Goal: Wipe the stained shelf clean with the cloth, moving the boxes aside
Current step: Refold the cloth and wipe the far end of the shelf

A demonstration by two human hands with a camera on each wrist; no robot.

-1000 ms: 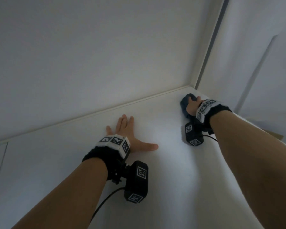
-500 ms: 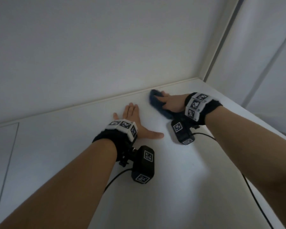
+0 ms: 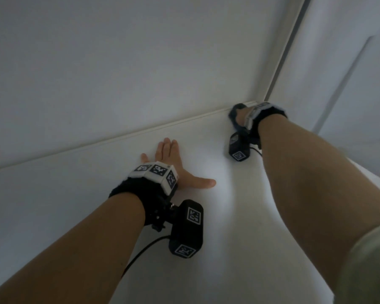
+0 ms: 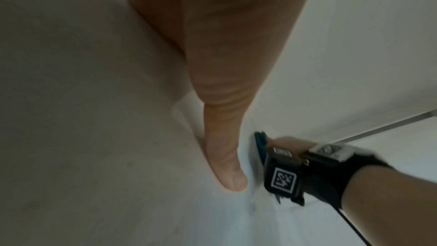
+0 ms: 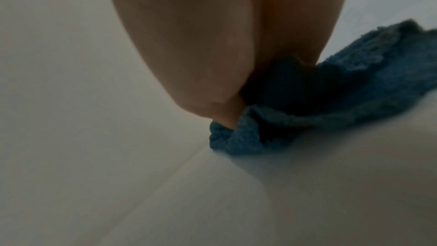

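The left hand (image 3: 171, 163) lies flat on the white shelf (image 3: 239, 216), fingers straight and together, thumb spread out to the side. The right hand (image 3: 244, 116) presses a blue cloth (image 3: 234, 115) onto the shelf in the far right corner, where the back wall (image 3: 140, 62) meets the side panel (image 3: 349, 62); the wrist view shows the thumb pushed into the bunched cloth (image 5: 319, 104), but I cannot tell how the fingers lie.
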